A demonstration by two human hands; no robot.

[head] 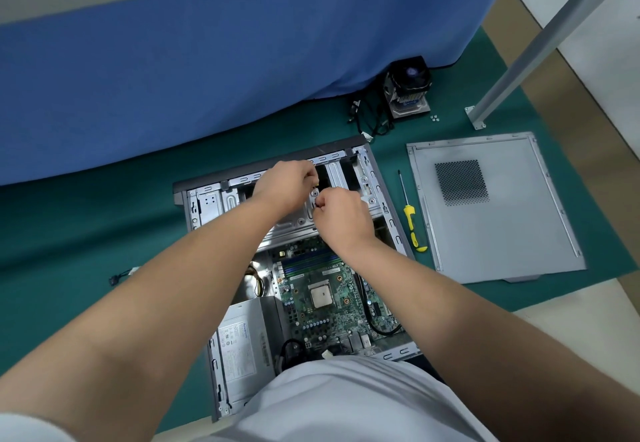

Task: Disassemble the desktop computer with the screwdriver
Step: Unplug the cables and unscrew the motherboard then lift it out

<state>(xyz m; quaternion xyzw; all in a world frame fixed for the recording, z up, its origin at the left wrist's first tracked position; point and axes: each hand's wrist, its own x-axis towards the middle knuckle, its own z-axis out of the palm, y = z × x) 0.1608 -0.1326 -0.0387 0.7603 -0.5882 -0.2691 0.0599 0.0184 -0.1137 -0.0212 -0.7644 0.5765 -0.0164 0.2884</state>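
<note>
Both hands are working over the drive bay at the far end of the open desktop computer (298,268), which is lying on its side on the green mat (104,233). The left hand (287,183) is curling its fingers round something small at the bay's edge, and the right hand (341,214) is pinching a small part just beside it; what each is holding is too small to tell. The screwdriver (410,214), yellow-handled, is lying untouched on the mat between the case and the removed side panel (491,206). A cooler fan (408,90) is sitting near the blue cloth (207,78), with loose cables (370,117) beside it
</note>
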